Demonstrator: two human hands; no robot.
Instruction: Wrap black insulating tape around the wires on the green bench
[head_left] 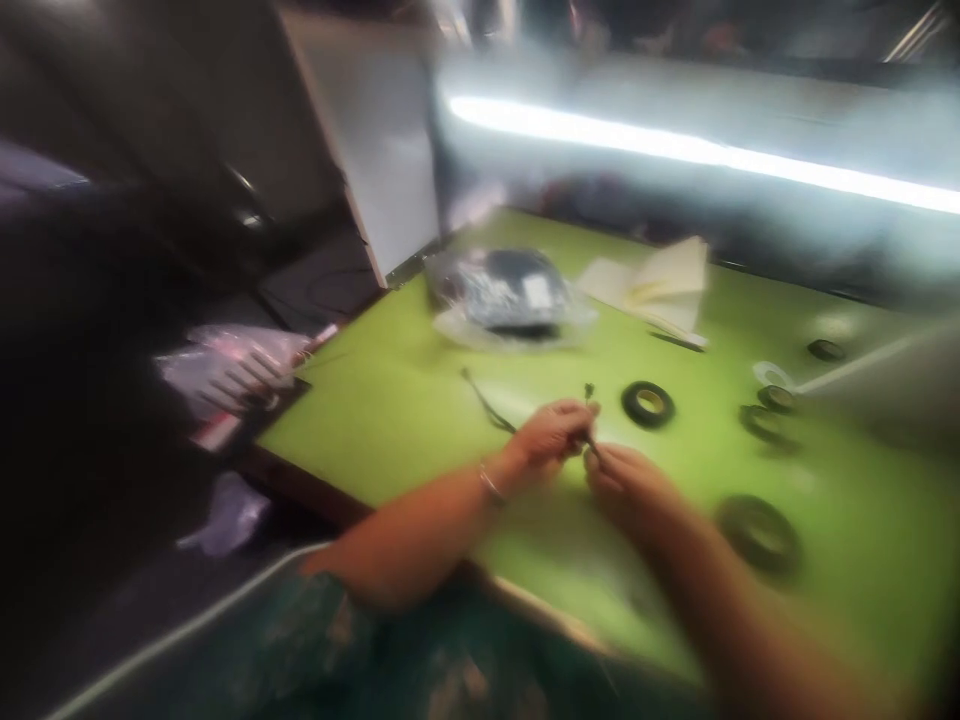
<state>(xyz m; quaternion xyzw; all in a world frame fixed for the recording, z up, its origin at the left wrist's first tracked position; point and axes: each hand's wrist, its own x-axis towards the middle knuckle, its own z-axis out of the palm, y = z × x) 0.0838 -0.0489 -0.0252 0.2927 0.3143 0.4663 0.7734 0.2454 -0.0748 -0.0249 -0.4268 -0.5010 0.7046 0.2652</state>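
Over the green tabletop (390, 400), my left hand (553, 436) has its fingers pinched around a thin dark cable (491, 410). One length of the cable trails out to the left of that hand and lies near the table surface. A small dark connector (589, 390) sticks up just beyond the left fingertips. Close by on the right, my right hand (626, 478) is closed with thumb and fingers on a short dark stretch of the cable. A roll of black tape (631, 408) lies flat beyond the right hand. Blur hides the finer detail at the fingertips.
A clear plastic bag with dark contents (517, 290) lies at the back, beside an open notebook (675, 285). Several more tape rolls, including a large dark one (727, 525), sit at right. A rack of prongs (251, 380) and plastic bags (187, 365) are by the left edge.
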